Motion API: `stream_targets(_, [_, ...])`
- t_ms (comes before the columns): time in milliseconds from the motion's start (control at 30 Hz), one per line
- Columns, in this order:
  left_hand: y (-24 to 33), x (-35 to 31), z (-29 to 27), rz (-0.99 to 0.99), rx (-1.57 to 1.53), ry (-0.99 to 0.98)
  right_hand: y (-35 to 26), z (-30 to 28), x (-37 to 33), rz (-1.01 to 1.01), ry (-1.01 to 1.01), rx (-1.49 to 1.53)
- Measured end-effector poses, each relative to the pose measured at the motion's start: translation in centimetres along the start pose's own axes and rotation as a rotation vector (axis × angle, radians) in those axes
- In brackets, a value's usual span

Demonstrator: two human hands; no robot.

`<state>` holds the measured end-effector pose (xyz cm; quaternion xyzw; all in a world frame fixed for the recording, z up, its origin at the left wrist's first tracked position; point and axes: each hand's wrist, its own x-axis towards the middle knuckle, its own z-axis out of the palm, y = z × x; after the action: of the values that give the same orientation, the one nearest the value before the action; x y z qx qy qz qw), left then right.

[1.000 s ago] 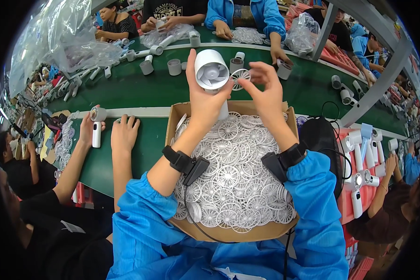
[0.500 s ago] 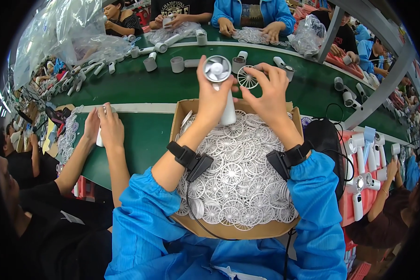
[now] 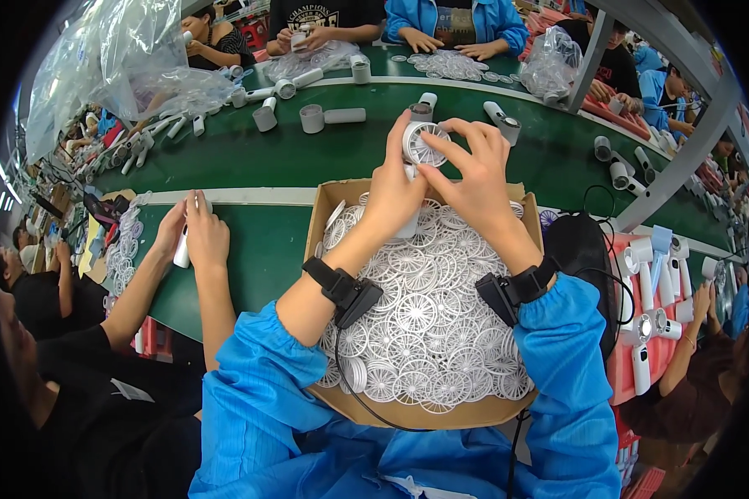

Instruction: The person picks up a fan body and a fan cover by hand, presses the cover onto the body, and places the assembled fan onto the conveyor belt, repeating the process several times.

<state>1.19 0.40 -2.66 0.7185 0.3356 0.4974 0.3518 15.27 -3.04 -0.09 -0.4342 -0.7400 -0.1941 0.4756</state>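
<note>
My left hand [image 3: 391,190] is closed round a white handheld fan [image 3: 408,228], whose round head faces up. Over the fan's head lies a white spoked grille [image 3: 424,150]. With thumb and fingers, my right hand [image 3: 481,170] grips the grille at its rim and presses it against the head; whether it is fully seated I cannot tell. Below both hands, a cardboard box [image 3: 429,417] holds a heap of loose white spoked grilles [image 3: 416,312]. Parts of the fan's handle are hidden by my left hand and wrist.
Beyond the box runs a green conveyor [image 3: 250,158] carrying several white fans [image 3: 333,116]. A co-worker's hands [image 3: 200,237] hold a white fan part at my left. A pink tray of fans [image 3: 641,358] and a black bag [image 3: 570,258] are at my right. A grey metal post [image 3: 682,166] slants nearby.
My right hand has brought the grille left onto the fan's head, covering the blades. My left hand has shifted right and slightly down with the fan. Fans on the conveyor have shifted slightly.
</note>
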Motion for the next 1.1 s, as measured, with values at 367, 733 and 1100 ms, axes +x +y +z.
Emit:
stream_targets(367, [0.6,-0.2,-0.4,-0.169,-0.159,-0.064,0.6,0.5,-0.1,-0.060,-0.009,-0.026])
stream_targets(733, [1.6,-0.3,-1.2,-0.047,-0.448,-0.203,0.7,0.1,-0.2,0.859,-0.303,1.372])
stream_targets(1100, [2.1,0.1,-1.2,-0.110,-0.331,-0.264,1.6,0.7,-0.4,0.817,-0.204,1.151])
